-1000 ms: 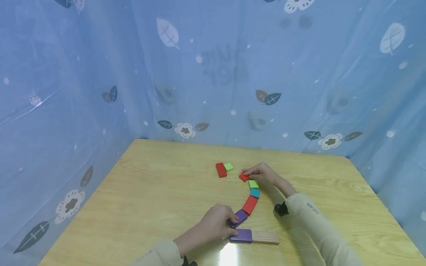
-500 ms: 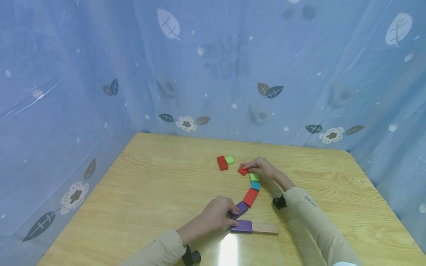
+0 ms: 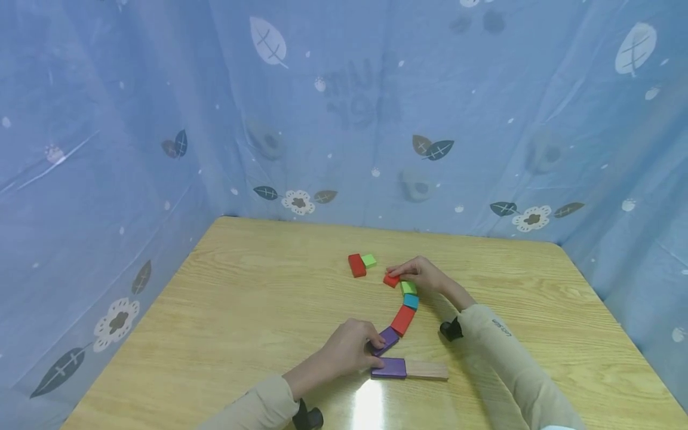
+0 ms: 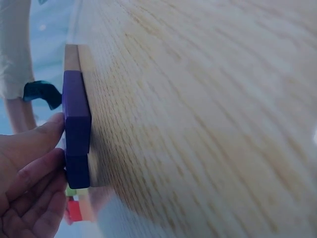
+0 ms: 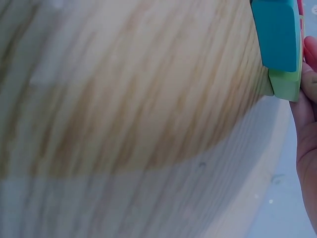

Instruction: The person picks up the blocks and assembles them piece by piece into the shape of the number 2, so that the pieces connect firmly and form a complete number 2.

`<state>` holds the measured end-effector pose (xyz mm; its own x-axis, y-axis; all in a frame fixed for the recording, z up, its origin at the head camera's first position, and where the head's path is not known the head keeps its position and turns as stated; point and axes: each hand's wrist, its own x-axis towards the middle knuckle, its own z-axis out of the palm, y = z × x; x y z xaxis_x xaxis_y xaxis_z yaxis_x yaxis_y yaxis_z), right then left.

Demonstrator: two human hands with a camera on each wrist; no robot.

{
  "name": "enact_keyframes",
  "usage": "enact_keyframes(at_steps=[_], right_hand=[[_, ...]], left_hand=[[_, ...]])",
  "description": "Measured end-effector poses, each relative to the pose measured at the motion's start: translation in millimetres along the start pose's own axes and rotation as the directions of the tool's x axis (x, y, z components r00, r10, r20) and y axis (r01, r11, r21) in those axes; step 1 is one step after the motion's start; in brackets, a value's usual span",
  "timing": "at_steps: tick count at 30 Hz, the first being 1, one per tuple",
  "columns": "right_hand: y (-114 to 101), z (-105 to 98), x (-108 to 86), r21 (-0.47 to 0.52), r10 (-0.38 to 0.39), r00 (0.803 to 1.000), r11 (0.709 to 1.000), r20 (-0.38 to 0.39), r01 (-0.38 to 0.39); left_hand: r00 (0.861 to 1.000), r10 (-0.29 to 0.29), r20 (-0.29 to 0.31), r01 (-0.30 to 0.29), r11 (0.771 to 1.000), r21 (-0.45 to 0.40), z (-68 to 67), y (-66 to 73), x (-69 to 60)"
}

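In the head view, my left hand [image 3: 346, 348] rests its thumb on the near purple block [image 3: 392, 368] and its forefinger on the far purple block [image 3: 389, 338]. The left wrist view shows thumb [image 4: 44, 134] and forefinger against these two blocks' faces. Farther back, my right hand [image 3: 424, 276] pinches a small red block [image 3: 391, 279] at the end of a curved row. That row runs through a light green block [image 3: 408, 288], a teal block [image 3: 411, 301] and a longer red block [image 3: 403, 321]. In the right wrist view, the right fingertips are partly hidden behind the green block [image 5: 286, 87].
A plain wooden block [image 3: 427, 370] touches the near purple block's right end. Left of my right hand lie a red block [image 3: 357, 265] and a light green block [image 3: 369, 260], side by side. A blue patterned curtain [image 3: 344, 119] hangs behind the wooden table [image 3: 258, 286].
The head view shifts slightly. Both hands stay about where they were, and the small red block stays in my right fingers. No block has clearly moved.
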<state>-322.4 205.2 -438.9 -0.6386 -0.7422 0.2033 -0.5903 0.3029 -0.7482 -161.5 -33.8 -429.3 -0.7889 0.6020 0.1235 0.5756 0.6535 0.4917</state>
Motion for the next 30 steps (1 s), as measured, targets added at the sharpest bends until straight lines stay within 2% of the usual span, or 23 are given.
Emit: enact_keyframes(at_steps=[6,13,24,30], right_hand=[[-2,-2,-3.0,-0.041,0.025,1.0,0.999,-0.014,-0.026],[1,-6,-3.3,-0.108,-0.01,1.0,0.994,-0.018,0.008],[4,-12,-7.5,-0.206,-0.003,0.999,0.978,-0.049,-0.007],[9,-14,-11.9,-0.21,-0.01,0.998,0.978,-0.059,-0.003]], left_hand=[[1.0,-0.006,-0.005,0.006,1.0,0.002,-0.4,1.8,-0.8],[1.0,0.001,-0.015,-0.001,1.0,-0.003,-1.1,1.6,-1.3],[1.0,0.002,-0.028,-0.002,1.0,-0.013,1.3,0.2,-1.1],[1.0,-0.01,-0.02,0.01,1.0,-0.015,0.4,1.3,-1.0]])
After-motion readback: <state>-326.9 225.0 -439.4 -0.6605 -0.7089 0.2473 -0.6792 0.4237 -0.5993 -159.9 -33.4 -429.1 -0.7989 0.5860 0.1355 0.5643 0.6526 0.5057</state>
